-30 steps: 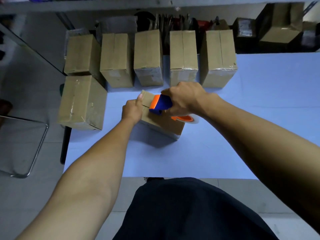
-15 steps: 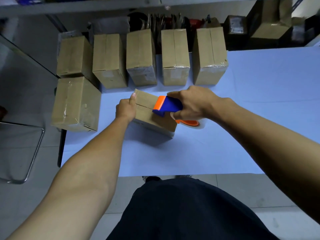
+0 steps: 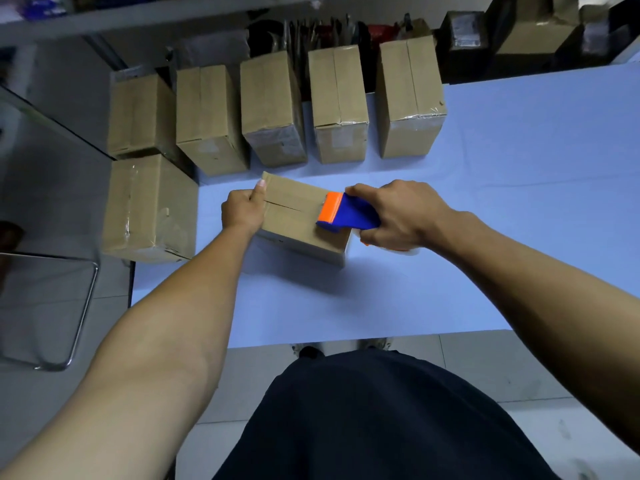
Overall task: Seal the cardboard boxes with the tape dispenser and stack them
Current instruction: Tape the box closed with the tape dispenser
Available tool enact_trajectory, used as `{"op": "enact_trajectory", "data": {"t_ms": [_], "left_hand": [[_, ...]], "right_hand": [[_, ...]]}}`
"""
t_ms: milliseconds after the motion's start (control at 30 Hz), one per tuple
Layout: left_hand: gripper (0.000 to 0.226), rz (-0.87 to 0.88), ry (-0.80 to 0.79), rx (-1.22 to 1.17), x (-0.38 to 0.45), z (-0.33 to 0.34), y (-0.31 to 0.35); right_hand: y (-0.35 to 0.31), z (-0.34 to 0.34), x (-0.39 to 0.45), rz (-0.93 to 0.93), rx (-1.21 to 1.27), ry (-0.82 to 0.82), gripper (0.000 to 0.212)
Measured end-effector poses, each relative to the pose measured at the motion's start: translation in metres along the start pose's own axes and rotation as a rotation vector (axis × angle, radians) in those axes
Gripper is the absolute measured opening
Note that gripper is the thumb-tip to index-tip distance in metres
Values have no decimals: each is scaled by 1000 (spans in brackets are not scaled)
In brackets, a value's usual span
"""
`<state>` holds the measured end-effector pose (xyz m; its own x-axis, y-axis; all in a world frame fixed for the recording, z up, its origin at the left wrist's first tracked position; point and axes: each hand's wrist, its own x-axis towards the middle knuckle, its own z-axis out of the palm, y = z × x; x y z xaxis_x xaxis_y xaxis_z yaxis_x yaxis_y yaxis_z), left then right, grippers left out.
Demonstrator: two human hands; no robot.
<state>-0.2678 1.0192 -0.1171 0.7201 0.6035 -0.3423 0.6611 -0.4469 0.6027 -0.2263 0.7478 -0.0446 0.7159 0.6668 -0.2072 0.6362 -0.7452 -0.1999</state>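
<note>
Lying mid-bench [image 3: 519,202]: one small cardboard box [image 3: 294,220], flap seam up and still partly open. Left hand [image 3: 242,211] grips its left end, thumb along the top edge. Right hand [image 3: 398,216] is clamped round the blue-and-orange tape dispenser [image 3: 346,213], whose orange front rests on the box's right end. Row of five taped boxes [image 3: 273,109] along the far edge; sixth box [image 3: 149,209] at left.

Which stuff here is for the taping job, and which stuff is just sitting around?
For the job:
- tape dispenser, gripped by the right hand
- box being taped, steadied by the left hand
- other cardboard boxes lined up behind and at the left
- table

Just lying about:
- metal stool frame
- dark clutter on the shelf
</note>
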Motion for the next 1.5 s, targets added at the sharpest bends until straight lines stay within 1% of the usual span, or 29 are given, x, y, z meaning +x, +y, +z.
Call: {"op": "enact_trajectory", "data": {"t_ms": [67, 200, 300, 567, 633, 700, 767, 800, 867, 933, 1000, 1067, 1133, 1233, 1300, 1500], "left_hand": [[59, 10, 9, -9, -2, -3, -2], [60, -6, 21, -19, -3, 0, -3], [60, -23, 41, -32, -3, 2, -1], [59, 3, 48, -20, 2, 3, -4], [53, 52, 70, -10, 1, 2, -3], [39, 117, 127, 23, -1, 1, -2], [42, 237, 210, 114, -6, -2, 5], [43, 331, 221, 148, -8, -2, 9], [45, 530, 134, 235, -13, 3, 17], [46, 642, 11, 352, -18, 14, 20], [48, 620, -42, 408, -19, 20, 20], [49, 559, -41, 433, -15, 20, 16], [49, 574, -43, 440, -11, 16, 8], [50, 610, -69, 388, -7, 12, -1], [50, 603, -63, 380, -7, 13, -1], [52, 596, -74, 435, -5, 13, -4]], "right_hand": [[5, -5, 0, -22, -19, 31, 72], [4, -2, -2, -26, 19, 3, 74], [2, 3, -5, -11, 52, 20, 75], [5, 8, -4, 16, 69, -6, 70], [5, 9, -3, 14, 63, 0, 69], [6, 10, -3, 8, 55, 4, 68], [5, 13, -3, 8, 69, 20, 69], [5, 14, -3, 12, 79, 28, 69], [3, 17, -1, 14, 90, 46, 68], [-3, 17, 4, 9, 98, 63, 67], [-11, 19, 13, 2, 104, 78, 66], [-18, 20, 22, -5, 108, 81, 65], [-21, 20, 28, -11, 108, 79, 65], [-15, 22, 26, -11, 120, 76, 66], [-9, 25, 21, -3, 147, 88, 68], [3, 37, 3, -21, 204, 114, 70]]}}
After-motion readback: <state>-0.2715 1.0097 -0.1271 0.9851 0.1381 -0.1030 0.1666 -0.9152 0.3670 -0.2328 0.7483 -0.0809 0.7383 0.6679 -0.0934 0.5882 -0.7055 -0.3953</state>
